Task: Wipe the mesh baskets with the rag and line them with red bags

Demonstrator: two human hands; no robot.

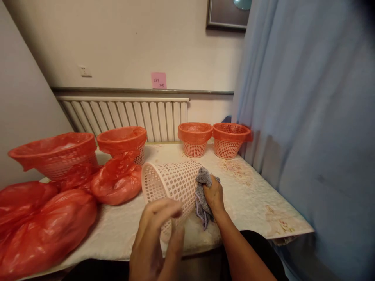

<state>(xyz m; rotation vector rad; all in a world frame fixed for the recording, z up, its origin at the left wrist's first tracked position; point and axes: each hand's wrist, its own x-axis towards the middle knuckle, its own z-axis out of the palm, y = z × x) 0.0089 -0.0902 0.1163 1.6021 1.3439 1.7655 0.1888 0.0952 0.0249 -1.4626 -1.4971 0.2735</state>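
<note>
We are grasping the cloth point(200, 195) with right fingers point(213, 192); left fingers point(159, 208) being released, we are risking the sideways basket point(180, 178) rolling.

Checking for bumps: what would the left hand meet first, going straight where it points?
Probably the tipped pink basket, right in line with the left hand; whether they touch is unclear.

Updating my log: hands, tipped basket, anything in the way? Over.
Right hand gripping grey cloth at narrow end of tipped basket. Left hand partly open near basket; contact unclear. Red bag close on left, possibly crowding.
</note>
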